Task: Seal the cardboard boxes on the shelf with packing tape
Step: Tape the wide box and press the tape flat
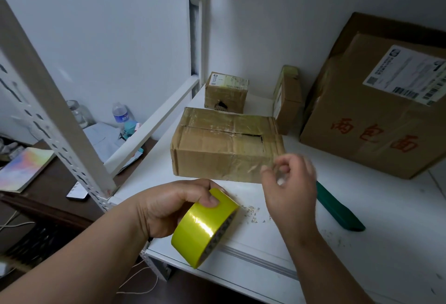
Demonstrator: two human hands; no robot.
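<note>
Yellow tape roll (205, 225) in left hand (169, 207)

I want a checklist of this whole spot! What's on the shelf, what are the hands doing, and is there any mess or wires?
Surface: white shelf, scuffed, with paper scraps.
Job's things: yellow tape roll; middle box, top seam split open; small box; thin box on edge; big box with label.
Clutter: green tool beside the right hand.
Grippers: left hand grips the roll; right hand blurred, fingers curled, pinch unclear.
Cables: cords below the shelf.
Surroundings: desk with notebook, bottle, jar.
</note>
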